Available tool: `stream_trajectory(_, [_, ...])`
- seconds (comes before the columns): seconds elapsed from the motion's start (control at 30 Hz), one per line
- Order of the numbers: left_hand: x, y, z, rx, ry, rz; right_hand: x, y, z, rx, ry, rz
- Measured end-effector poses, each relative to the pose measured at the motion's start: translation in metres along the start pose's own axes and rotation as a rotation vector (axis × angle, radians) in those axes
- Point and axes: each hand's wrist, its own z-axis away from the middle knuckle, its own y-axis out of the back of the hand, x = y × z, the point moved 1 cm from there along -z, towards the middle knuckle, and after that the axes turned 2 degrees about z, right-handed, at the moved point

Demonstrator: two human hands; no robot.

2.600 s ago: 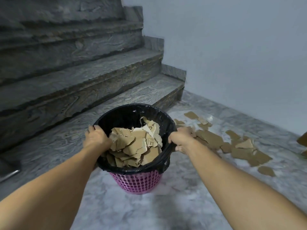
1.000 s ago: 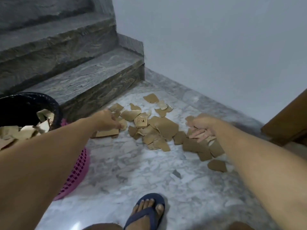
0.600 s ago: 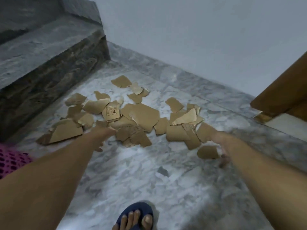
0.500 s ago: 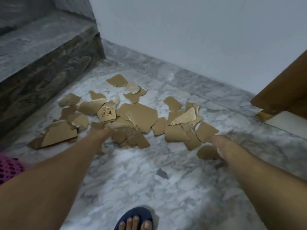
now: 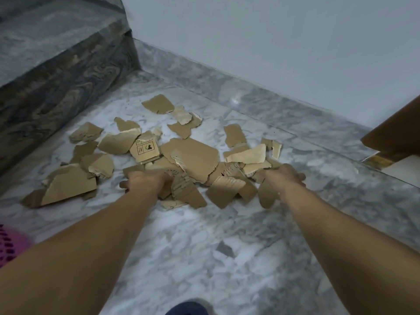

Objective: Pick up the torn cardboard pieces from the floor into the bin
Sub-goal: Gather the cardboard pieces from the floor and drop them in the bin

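Several torn brown cardboard pieces [image 5: 193, 155] lie scattered on the marble floor near the wall corner; one piece [image 5: 145, 150] carries black printed symbols. My left hand [image 5: 145, 180] is down in the near edge of the pile, with its fingers curled into crumpled pieces there. My right hand [image 5: 284, 176] is at the pile's right side and grips pieces, one of which [image 5: 266, 197] hangs below it. Only a pink mesh corner of the bin [image 5: 11, 244] shows at the left edge.
A dark stone stair step [image 5: 56, 64] rises at the left behind the pile. A pale wall [image 5: 272, 42] runs along the back. A brown wooden door [image 5: 397, 133] juts in at the right. The toe of my blue sandal [image 5: 186, 309] is at the bottom edge.
My hands left the bin's rim, and the view swung right to the floor pile. Both hands reached down and closed on pieces; the right-side pieces have bunched together.
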Motion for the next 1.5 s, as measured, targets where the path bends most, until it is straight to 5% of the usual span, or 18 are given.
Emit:
stream_trajectory(0.2, [0.004,-0.003,-0.008,0.061,0.04,-0.001,-0.023,-0.014,-0.008,0.035,0.058,-0.122])
stream_trajectory(0.33, [-0.01,-0.02,-0.053,-0.032,-0.04,0.083,-0.037,-0.023,-0.009,-0.11,0.113,-0.024])
stream_trajectory(0.57, [-0.005,-0.024,-0.03,-0.043,-0.113,0.026,-0.052,-0.047,0.006,-0.077,0.222,0.069])
stream_trajectory(0.83, [-0.004,-0.014,0.009,-0.155,-0.296,0.046,-0.047,-0.059,0.013,-0.12,0.282,-0.23])
stream_trajectory(1.33, [-0.001,-0.019,0.024,-0.332,-0.184,0.18,-0.037,-0.082,0.023,-0.348,0.405,-0.349])
stream_trajectory(1.5, [-0.002,-0.021,0.024,-0.358,-0.216,0.219,-0.038,-0.089,0.027,-0.295,0.419,-0.398])
